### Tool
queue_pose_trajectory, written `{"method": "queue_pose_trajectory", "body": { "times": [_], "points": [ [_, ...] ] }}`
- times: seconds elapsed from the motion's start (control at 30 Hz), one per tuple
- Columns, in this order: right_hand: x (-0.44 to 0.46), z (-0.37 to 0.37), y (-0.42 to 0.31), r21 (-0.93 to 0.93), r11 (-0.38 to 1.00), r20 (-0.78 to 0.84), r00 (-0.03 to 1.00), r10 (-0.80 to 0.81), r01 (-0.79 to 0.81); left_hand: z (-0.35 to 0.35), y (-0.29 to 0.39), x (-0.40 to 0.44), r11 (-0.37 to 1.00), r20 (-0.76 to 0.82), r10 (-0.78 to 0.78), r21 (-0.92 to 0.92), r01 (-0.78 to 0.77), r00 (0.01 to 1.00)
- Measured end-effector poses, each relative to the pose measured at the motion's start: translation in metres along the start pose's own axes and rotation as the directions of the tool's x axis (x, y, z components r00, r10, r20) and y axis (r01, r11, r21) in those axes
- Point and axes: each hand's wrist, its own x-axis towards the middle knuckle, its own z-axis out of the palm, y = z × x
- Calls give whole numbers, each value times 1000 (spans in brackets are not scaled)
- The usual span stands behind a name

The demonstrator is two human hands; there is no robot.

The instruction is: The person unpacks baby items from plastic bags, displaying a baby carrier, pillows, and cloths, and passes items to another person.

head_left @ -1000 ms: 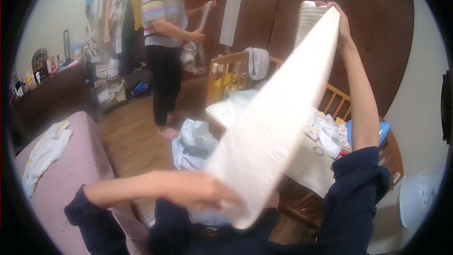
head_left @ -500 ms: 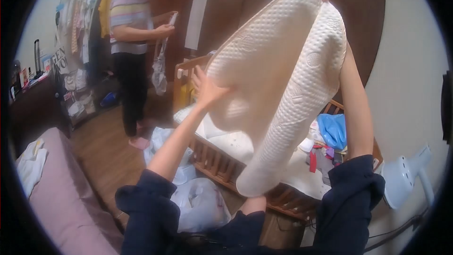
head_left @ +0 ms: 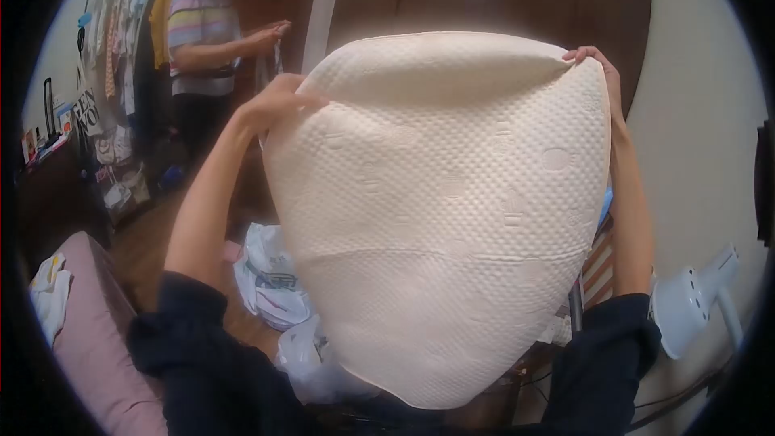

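A cream quilted pad point(head_left: 452, 218) with a dimpled surface and stamped patterns hangs spread out in front of me, its upper part sagging between my hands. My left hand point(head_left: 278, 103) grips its upper left edge, thumb lying over the front. At the upper right corner, the fingers of my right hand point(head_left: 596, 64) are closed on the gathered edge. The pad covers most of the wooden crib behind it; only some slats point(head_left: 597, 270) show at the right.
White plastic bags point(head_left: 273, 278) stand on the floor at left of the pad. A mauve padded seat point(head_left: 93, 331) is at lower left, a white lamp point(head_left: 682, 315) at right. Another person point(head_left: 206, 40) stands near a clothes rack point(head_left: 121, 48), hands around something pale.
The pad was folded over and raised high at the right; now it is spread wide and lower. My left hand moved left and up to its edge, and my right hand came down.
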Motion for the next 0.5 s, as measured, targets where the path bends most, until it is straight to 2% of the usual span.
{"method": "queue_pose_trajectory", "body": {
  "times": [0.13, 0.23, 0.3, 0.37, 0.43, 0.5],
  "points": [
    [-14, -7, 8, 64, 997, -44, 998, 44, -41, -11, -3, 3, 997, 20, -25, -71, 26, 999],
    [-21, -15, 12, 79, 995, 3, 998, 67, -67, -13, 2, 0, 997, 45, -68, -29, 69, 997],
    [-23, -14, 14, 235, 970, 73, 996, 45, -61, -13, 2, -2, 999, 19, -33, -39, 34, 999],
    [-26, -15, 18, 241, 969, 61, 997, 42, -55, -12, 0, 0, 992, -52, 95, -79, -99, 994],
    [-28, -14, 20, 248, 967, 49, 998, 41, -52, -15, -4, 3, 993, -68, 105, -49, -109, 992],
    [-34, -15, 20, 262, 956, 54, 991, 122, -132, -17, -3, 4, 993, -84, 114, -17, -116, 990]
  ]
}}
